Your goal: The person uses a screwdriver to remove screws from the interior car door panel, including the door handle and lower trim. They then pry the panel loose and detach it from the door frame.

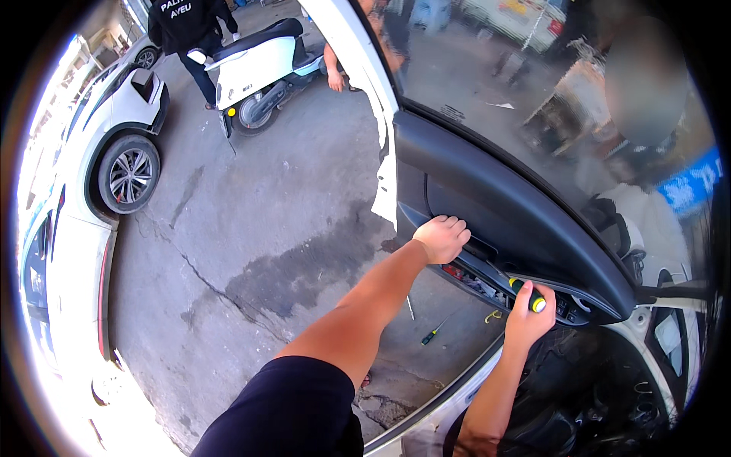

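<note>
Over on the left, a small screwdriver [429, 337] lies on the ground. Next, the left hand [443, 241] has its fingers curled at the black door panel [491, 179]; I can't tell if they grip. Right of it, the right hand's [529, 326] fingers squeeze a yellow-and-black screwdriver [537, 301] against the panel. Pushing too hard could make it slip and scratch the plastic.
</note>
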Motion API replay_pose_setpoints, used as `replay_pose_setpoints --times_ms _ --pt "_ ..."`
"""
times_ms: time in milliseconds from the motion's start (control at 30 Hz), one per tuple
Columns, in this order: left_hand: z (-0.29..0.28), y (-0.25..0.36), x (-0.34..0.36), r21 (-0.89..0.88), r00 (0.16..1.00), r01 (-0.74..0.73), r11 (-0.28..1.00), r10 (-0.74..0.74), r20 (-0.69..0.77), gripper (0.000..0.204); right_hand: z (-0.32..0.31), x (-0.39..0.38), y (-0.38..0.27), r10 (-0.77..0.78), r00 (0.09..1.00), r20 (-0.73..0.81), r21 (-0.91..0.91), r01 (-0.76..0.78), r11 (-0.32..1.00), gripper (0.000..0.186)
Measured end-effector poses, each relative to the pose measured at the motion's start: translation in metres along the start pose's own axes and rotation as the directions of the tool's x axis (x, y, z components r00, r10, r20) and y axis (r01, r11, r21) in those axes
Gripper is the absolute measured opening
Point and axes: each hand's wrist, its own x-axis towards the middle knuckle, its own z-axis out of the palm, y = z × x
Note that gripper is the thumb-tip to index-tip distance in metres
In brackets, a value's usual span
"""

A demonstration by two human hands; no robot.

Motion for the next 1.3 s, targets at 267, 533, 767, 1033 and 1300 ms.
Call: replay_pose_setpoints --times_ms 267,533,767,1033,1300 --pt "0.001 -0.002 -0.002 -0.063 0.999 0.045 0.997 -0.044 0.017 0.016 0.045 0.016 -0.004 0.081 0.993 0.084 -0.014 -0.080 0.997 0.021" --pt "0.007 -0.004 0.000 -0.024 0.999 0.033 0.999 -0.033 0.039 0.018 0.044 0.025 0.008 0.219 0.970 0.106 0.103 -0.230 0.968 0.024" --pt "0.010 -0.005 0.002 0.000 0.999 0.003 1.000 -0.003 0.049 0.018 0.042 0.026 0.034 0.337 0.928 0.157 0.184 -0.363 0.913 0.023" --pt "0.007 -0.003 0.005 0.023 0.999 -0.005 1.000 0.003 0.051 0.018 0.019 0.037 0.030 0.334 0.941 0.051 0.172 -0.338 0.925 0.022" --pt "0.005 -0.003 0.006 0.031 0.998 -0.012 0.999 0.010 0.060 0.018 0.016 0.041 0.030 0.332 0.941 0.067 0.134 -0.339 0.931 0.021"
